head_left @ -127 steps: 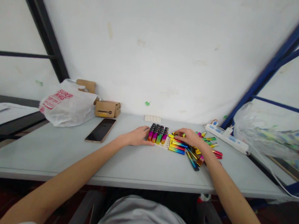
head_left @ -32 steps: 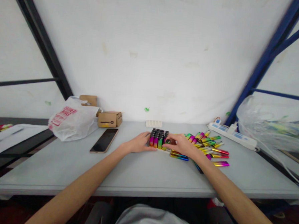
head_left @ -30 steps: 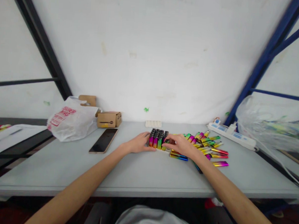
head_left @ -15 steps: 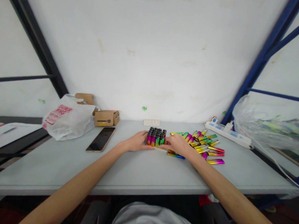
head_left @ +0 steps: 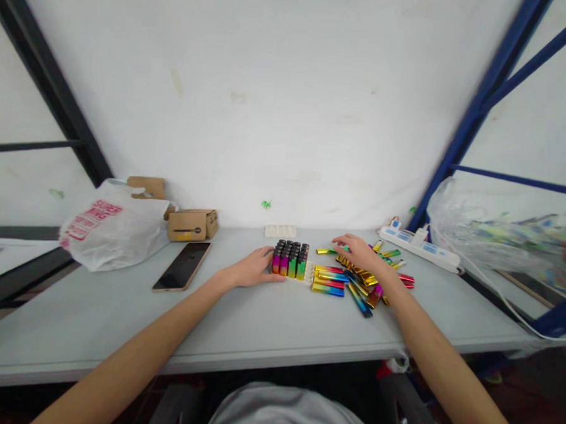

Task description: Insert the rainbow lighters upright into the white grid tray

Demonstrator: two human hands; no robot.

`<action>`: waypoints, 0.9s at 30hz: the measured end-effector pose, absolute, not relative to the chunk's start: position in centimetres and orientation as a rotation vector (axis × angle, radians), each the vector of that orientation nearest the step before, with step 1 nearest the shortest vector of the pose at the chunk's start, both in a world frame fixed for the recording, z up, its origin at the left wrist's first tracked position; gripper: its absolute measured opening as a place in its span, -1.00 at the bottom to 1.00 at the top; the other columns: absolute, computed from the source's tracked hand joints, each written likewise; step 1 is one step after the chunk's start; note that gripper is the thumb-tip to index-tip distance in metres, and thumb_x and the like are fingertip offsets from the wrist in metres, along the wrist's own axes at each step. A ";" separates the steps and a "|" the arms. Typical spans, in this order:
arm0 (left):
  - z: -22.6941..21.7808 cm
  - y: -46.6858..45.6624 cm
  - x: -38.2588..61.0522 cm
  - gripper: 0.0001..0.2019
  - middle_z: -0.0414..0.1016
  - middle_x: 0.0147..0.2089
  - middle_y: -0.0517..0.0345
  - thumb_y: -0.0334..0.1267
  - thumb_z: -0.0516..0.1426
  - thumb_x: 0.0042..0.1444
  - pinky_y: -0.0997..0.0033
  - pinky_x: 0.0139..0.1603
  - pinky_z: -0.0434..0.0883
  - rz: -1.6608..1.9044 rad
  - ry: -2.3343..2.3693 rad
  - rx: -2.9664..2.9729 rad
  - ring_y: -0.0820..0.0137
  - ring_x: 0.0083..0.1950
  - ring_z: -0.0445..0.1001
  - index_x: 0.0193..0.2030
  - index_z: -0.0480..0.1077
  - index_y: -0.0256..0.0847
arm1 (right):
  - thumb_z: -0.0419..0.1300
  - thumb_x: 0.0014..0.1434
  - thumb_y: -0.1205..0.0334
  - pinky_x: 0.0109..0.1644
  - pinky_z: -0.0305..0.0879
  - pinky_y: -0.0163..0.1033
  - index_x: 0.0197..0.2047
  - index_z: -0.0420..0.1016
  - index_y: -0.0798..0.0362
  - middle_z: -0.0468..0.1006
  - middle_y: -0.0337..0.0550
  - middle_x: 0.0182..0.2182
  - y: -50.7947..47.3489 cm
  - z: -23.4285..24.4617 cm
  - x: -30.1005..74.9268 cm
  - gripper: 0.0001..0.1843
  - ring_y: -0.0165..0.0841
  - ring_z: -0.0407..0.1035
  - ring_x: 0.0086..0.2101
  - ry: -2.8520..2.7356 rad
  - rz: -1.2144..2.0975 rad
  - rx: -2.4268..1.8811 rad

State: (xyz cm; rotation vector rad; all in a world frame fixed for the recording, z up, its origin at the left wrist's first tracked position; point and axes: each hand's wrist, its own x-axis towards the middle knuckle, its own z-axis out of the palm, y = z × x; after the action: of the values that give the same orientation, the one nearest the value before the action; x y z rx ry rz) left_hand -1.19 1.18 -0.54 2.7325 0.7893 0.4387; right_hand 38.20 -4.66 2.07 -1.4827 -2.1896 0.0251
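Lighters [head_left: 290,260] stand vertical, tops up, against your left hand [head_left: 251,267], grip unclear; your right hand [head_left: 360,252], fingers apart, has withdrawn.

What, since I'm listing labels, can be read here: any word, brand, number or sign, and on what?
"SUPER", apparently: red print on the white bag; the red lines below are too blurred to read.
Cardboard box: dark and yellow marks, too small to read.
Green mark on the wall: no readable word.
Lighters, power strip: no readable text.
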 end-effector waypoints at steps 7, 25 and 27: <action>0.0 0.6 -1.1 -0.18 0.40 0.47 -0.33 0.43 0.22 0.32 -0.04 0.57 0.30 0.420 0.822 2.714 -0.14 0.47 0.40 0.38 0.41 -0.28 | 0.30 0.38 0.33 0.30 0.49 0.03 0.11 0.77 0.03 0.76 0.10 0.10 -3.8 1.2 36.4 -0.70 -0.03 0.64 0.10 -2.281 0.117 -1.491; 0.2 1.2 -1.2 -0.25 0.47 0.40 -0.25 0.42 0.28 0.26 -0.04 0.55 0.34 0.465 0.799 2.665 -0.13 0.42 0.44 0.25 0.52 -0.22 | 0.51 0.04 -0.32 -0.17 0.45 -0.20 -0.15 0.62 0.07 0.62 -0.18 -0.32 -5.2 2.5 31.7 -0.38 -0.32 0.46 -0.31 -1.416 0.817 -1.085; 0.5 1.3 -1.4 -0.23 0.47 0.40 -0.25 0.42 0.30 0.23 -0.04 0.56 0.33 0.470 0.800 2.650 -0.13 0.42 0.45 0.25 0.53 -0.24 | 0.50 0.05 -0.36 -0.18 0.44 -0.22 -0.17 0.64 0.06 0.62 -0.17 -0.30 -5.5 2.6 31.2 -0.37 -0.32 0.45 -0.28 -1.394 0.892 -1.075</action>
State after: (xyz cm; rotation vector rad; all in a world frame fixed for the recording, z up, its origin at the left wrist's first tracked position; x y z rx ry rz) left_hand -1.43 1.33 0.48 2.6504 0.8003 0.4702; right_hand 31.21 -5.47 2.61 -1.0747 -1.3938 0.8923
